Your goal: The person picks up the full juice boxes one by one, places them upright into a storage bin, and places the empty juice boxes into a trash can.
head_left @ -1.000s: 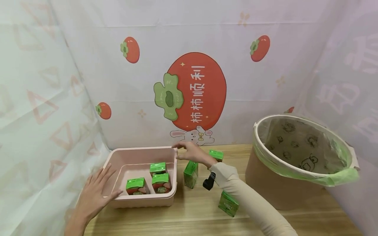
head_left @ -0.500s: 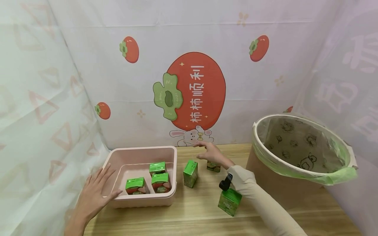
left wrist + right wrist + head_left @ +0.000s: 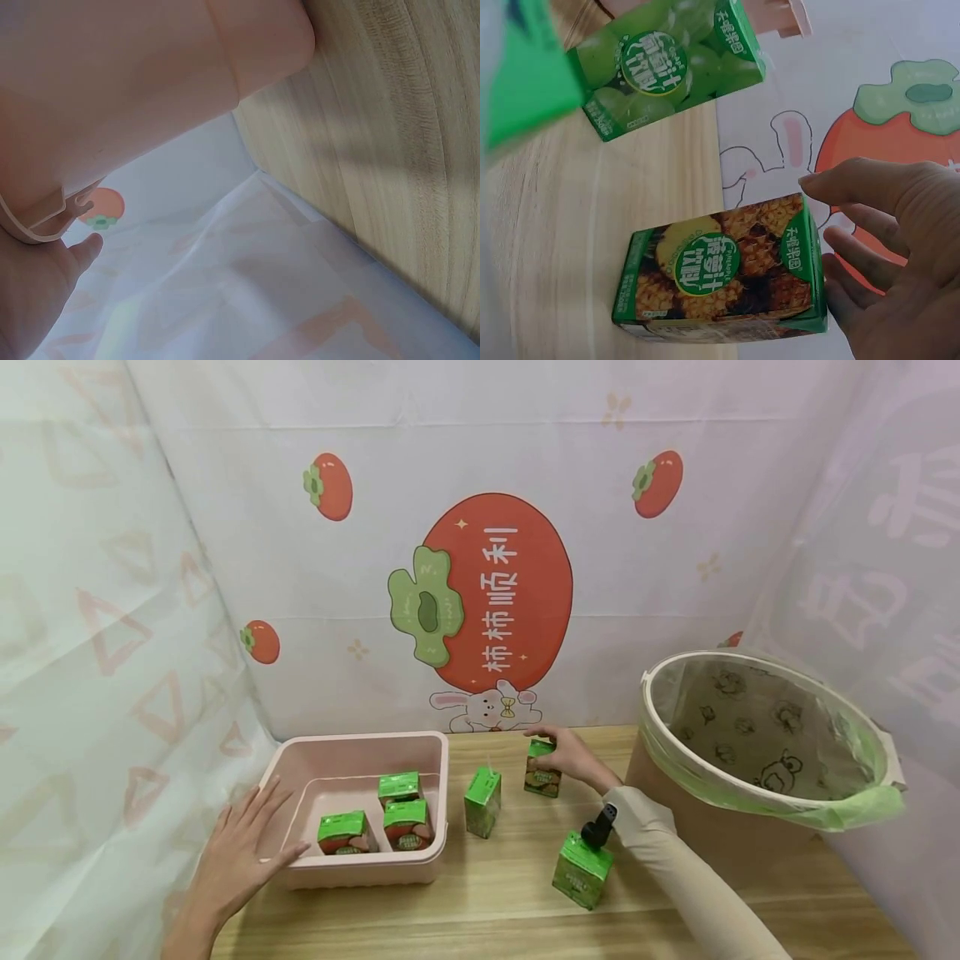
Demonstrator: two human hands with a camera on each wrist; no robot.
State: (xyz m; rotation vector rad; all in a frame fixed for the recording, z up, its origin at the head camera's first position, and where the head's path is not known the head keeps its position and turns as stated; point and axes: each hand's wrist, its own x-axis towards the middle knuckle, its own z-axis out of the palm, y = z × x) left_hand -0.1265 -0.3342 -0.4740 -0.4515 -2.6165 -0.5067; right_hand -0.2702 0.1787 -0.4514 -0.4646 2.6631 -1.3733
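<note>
- Nearest, the left hand [image 3: 240,852] rests with spread fingers on the left edge of the pink plastic bin [image 3: 367,861], which looks light and slightly flexible; a rim hold would suit it.
- Inside stand three green-topped juice cartons [image 3: 408,828].
- To the bin's right, a green juice carton [image 3: 582,870] stands on the wood-grain table [image 3: 480,906].
- Farther back is a grape juice carton [image 3: 482,803], upright beside the bin.
- Farthest of the cartons, the pineapple juice carton [image 3: 720,259] stands upright near the backdrop [image 3: 360,568]. The right hand [image 3: 572,756] is at its top, fingers loosely bent, no firm grip visible.
- Probably light and smooth, with walls that dent if squeezed: pinch opposite sides gently, near the stiffer top edges.
</note>
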